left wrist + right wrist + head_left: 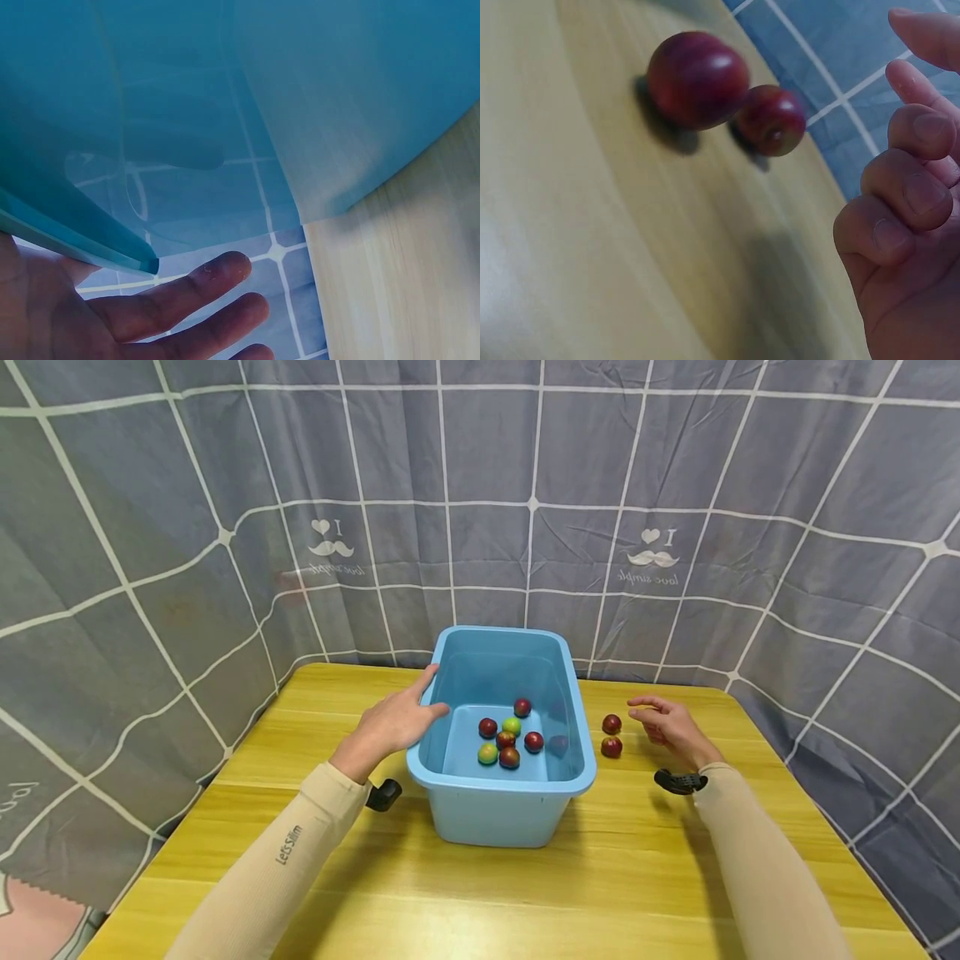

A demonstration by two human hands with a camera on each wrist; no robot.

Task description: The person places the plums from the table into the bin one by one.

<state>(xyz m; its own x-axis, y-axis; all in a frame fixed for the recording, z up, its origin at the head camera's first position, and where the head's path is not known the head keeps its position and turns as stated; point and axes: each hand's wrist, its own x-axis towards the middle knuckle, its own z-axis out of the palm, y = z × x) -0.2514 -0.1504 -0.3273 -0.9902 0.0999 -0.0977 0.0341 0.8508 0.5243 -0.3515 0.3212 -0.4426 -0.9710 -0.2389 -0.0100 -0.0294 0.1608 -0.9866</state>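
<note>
My left hand (pixel 397 720) rests on the left rim of a light blue plastic bin (pixel 501 788), its thumb over the inner side. In the left wrist view its fingers (pixel 187 300) stretch out straight below the rim, outside the wall. Several dark red plums (pixel 522 707) and two yellow-green ones (pixel 487 753) lie on the bin's floor. Right of the bin, two dark red plums (pixel 611 747) sit on the table close together. My right hand (pixel 671 727) hovers just right of them, holding nothing. Its index finger and thumb reach out; the other fingers (pixel 889 238) curl loosely.
The wooden table (pixel 352 877) carries the bin near its middle. A grey curtain (pixel 495 552) with white grid lines hangs behind the table and along both sides. Black wrist bands (pixel 681 782) sit at both sleeve cuffs.
</note>
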